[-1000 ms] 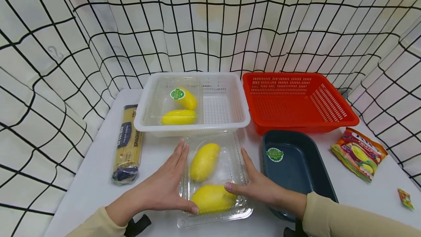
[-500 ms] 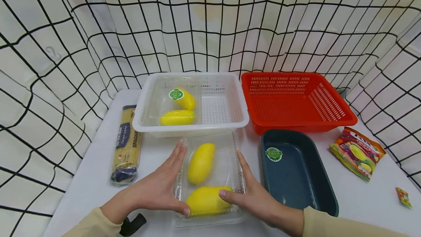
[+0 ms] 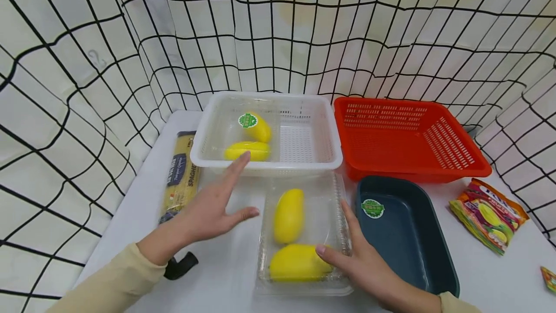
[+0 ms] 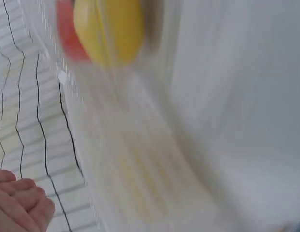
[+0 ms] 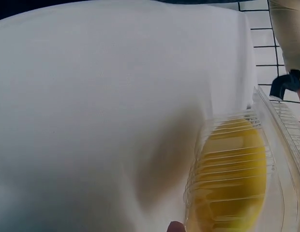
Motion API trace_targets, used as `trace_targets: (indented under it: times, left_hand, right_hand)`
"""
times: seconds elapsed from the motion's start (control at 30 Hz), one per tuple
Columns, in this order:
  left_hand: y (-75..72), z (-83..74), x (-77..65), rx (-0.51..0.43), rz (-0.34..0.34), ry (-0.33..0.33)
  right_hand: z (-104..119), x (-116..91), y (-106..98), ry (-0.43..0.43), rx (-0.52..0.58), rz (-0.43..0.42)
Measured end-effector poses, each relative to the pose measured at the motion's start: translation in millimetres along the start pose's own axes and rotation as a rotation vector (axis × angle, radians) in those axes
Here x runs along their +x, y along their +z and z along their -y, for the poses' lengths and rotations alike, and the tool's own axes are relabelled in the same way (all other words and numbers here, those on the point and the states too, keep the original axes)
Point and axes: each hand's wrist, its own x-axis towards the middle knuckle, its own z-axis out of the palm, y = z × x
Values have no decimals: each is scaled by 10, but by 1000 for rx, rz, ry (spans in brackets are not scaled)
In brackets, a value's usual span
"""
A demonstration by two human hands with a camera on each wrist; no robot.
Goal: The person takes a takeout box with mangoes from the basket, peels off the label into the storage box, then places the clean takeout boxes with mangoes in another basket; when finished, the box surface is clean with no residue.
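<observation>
In the head view, a clear plastic clamshell box (image 3: 312, 233) with two yellow mangoes (image 3: 300, 262) inside lies on the white table. My right hand (image 3: 369, 262) rests on its right side, thumb over the lid and fingers stretched along the edge. My left hand (image 3: 206, 214) hovers left of the box, apart from it, fingers straight and thumb spread; it covers the lower part of a spaghetti pack (image 3: 182, 173). In the right wrist view, the ribbed box wall shows a mango (image 5: 232, 179) behind it. The left wrist view is blurred.
A white basket (image 3: 310, 164) behind holds another clear box with two mangoes. Beside it stands a red basket (image 3: 378, 149). A dark blue tray (image 3: 404, 235) with a green sticker lies right of the box. Farther right are a candy bag (image 3: 488, 214) and a small wrapped sweet (image 3: 548, 278).
My left hand has let go of the box's left side and moved up and left. My right hand stays at the box. The head view has shifted slightly.
</observation>
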Motion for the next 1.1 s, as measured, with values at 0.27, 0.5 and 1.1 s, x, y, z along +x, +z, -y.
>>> trace_targets:
  times: [0.27, 0.5, 1.1]
  left_hand:
    - [-385, 627, 391, 308, 8, -219]
    - [-422, 933, 479, 325, 208, -331]
    - [-410, 990, 536, 275, 261, -361]
  right_hand:
    - [-23, -7, -48, -2, -26, 15]
    - [-13, -15, -110, -13, -39, 40]
    - [292, -144, -1042, -296, 91, 161]
